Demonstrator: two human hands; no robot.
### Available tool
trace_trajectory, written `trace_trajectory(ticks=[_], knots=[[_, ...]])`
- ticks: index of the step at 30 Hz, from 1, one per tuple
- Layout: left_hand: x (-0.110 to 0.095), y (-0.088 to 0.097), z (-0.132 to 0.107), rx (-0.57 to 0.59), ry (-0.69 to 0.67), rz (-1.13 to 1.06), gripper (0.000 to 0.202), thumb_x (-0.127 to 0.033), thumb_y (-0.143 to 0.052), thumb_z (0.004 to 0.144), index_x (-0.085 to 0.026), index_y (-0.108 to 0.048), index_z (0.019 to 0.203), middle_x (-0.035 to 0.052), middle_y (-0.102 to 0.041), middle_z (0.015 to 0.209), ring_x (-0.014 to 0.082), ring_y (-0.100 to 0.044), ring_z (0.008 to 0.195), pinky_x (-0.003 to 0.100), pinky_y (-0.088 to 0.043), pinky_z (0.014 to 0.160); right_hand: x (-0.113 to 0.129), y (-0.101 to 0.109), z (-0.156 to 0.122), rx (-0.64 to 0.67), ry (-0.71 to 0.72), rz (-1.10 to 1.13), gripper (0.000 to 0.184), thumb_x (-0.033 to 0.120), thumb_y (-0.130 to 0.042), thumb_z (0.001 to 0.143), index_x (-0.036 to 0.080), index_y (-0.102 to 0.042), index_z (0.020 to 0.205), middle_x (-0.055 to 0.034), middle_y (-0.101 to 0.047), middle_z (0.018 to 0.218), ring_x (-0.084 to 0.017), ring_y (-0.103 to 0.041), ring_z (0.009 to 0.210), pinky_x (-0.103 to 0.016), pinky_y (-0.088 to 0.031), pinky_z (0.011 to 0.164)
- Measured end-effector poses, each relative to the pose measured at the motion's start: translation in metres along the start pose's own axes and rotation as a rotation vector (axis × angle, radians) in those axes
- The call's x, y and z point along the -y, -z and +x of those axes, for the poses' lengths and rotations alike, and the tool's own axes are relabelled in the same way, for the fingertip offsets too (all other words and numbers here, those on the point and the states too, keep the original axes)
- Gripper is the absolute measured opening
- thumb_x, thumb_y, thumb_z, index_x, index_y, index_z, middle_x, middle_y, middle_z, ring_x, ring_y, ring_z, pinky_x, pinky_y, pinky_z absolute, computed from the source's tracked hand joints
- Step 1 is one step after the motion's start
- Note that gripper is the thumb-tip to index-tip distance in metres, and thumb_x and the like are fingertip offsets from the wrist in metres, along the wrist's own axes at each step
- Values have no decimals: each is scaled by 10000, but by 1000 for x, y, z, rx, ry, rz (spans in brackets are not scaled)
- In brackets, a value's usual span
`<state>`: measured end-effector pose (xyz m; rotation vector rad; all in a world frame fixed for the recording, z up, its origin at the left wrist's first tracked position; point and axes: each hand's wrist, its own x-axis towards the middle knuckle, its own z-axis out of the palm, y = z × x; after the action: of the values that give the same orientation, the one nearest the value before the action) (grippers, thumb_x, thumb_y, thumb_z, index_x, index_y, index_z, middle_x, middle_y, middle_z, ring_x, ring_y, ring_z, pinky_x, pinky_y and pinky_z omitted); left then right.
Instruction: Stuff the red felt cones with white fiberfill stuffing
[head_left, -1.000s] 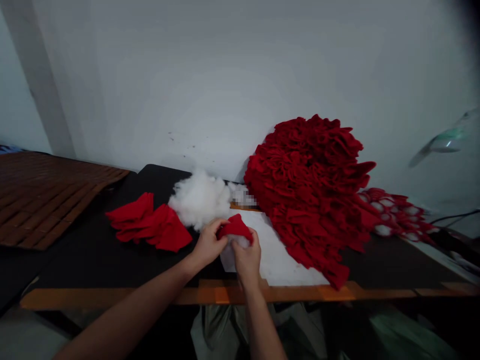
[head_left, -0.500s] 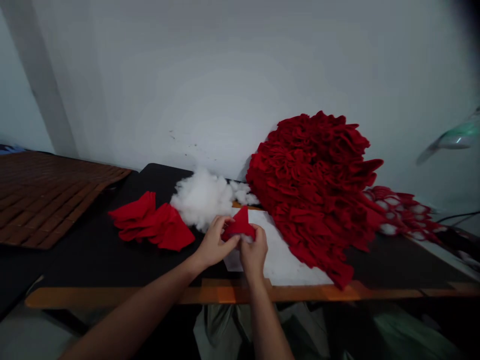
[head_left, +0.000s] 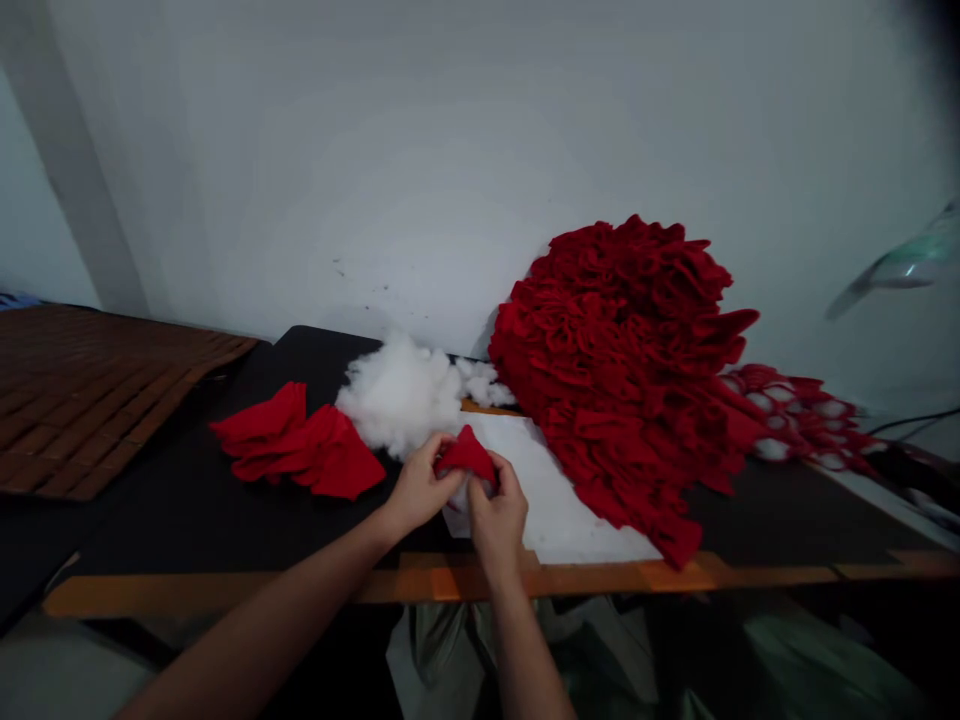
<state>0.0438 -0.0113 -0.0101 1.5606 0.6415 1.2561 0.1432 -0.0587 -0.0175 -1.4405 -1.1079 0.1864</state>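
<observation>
Between my two hands is a small red felt hat point(head_left: 466, 455), its pointed tip facing away from me. My left hand point(head_left: 421, 485) is closed round its left edge. My right hand point(head_left: 498, 508) grips the right edge, the thumb pressed at the near opening, where a bit of white fluff shows. A heap of white stuffing point(head_left: 401, 392) lies just beyond my left hand. Left of it are several flat red felt pieces point(head_left: 334, 455). Under my hands lies a white sheet point(head_left: 551, 525).
A tall pile of red felt pieces point(head_left: 622, 360) leans against the wall at right. Red pieces with white balls point(head_left: 787, 415) lie beyond it. A brown slatted mat point(head_left: 105, 390) covers the left side. The black table point(head_left: 187, 535) has an orange-brown front edge.
The red felt hat has tilted, so its tip looks shorter and lower. My right thumb has moved in at the opening, where less white fluff shows. The view has shifted slightly.
</observation>
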Motion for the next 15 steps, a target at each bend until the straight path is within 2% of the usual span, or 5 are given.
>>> trace_trajectory(ticks=[3,6,8,13,15], knots=[[2,4,-1,36,-11,155,206,-100,-516,629,-183,-569,809,5,-571,731,153,-500,687,240,-364,671,-3,1,1,-2,65,-147,231,258,-491,650,155,-576,839,-46,-609,778,-194,-552,741,-322,-431,700],[7,8,1,-38,2,220,195,-119,-551,616,-200,-582,791,2,-554,683,156,-477,646,243,-344,654,-10,4,9,-139,-13,-217,208,272,-509,631,156,-574,791,-51,-607,744,-201,-543,708,-343,-424,701],[11,11,4,-92,26,239,202,-117,-551,611,-207,-578,790,-3,-544,666,155,-470,633,243,-337,648,-13,5,13,-147,-82,-187,203,280,-519,632,158,-573,785,-48,-608,737,-200,-540,700,-351,-424,706],[15,13,8,-167,48,269,188,-122,-533,628,-208,-547,795,-23,-541,667,138,-462,616,236,-331,625,-10,6,9,199,-185,271,357,354,-555,681,160,-538,981,-64,-618,941,-183,-565,835,-323,-453,752],[13,10,6,-163,39,242,158,-143,-530,656,-203,-539,801,-20,-544,677,133,-469,622,235,-340,628,-12,8,6,244,-213,370,429,346,-596,665,169,-509,1046,-71,-596,1026,-181,-561,891,-318,-453,779]])
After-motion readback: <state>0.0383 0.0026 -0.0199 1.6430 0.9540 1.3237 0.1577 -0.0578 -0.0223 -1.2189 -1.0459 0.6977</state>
